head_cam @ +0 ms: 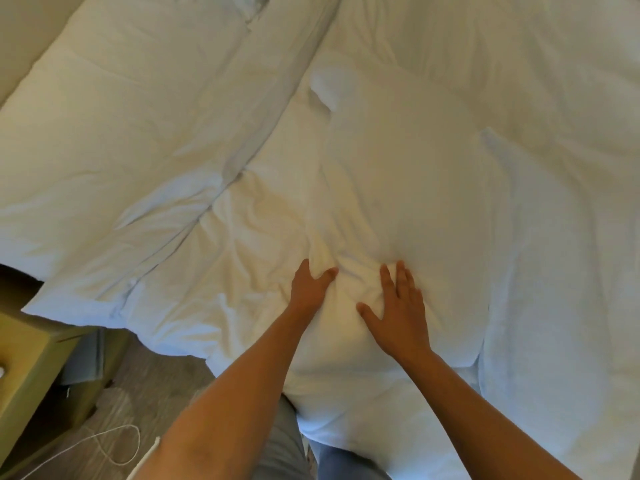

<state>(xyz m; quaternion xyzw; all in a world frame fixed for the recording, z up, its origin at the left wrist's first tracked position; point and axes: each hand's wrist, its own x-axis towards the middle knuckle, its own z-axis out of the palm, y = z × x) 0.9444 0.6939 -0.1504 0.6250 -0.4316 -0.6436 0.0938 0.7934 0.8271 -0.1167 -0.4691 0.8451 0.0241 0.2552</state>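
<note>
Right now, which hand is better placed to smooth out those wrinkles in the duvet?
Probably the left hand: it sits right beside the wrinkles, which spread to its left. The right hand lies flat farther right, on smoother duvet.

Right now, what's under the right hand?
A crumpled white fabric duvet, pressed by flat right hand; left hand touches it beside. Anything beneath the duvet is covered.

Matt, wrinkled white cloth duvet (398, 174); grey wood-grain floor (145, 386).
</note>
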